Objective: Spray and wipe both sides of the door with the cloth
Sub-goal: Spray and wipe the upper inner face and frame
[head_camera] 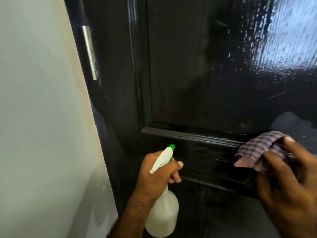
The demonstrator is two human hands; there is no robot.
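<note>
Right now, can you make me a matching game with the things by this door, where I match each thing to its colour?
Things:
1. spray bottle
2. nozzle tip
3. checked cloth
4. door
5. hinge

Colours:
A. glossy black
B. green
C. silver metal
D. white
E. purple and pinkish squares

Right pairs: 1-D, 2-B, 3-E, 4-A, 5-C.

The left hand grips the spray bottle, and the right hand holds the checked cloth against the door.
</note>
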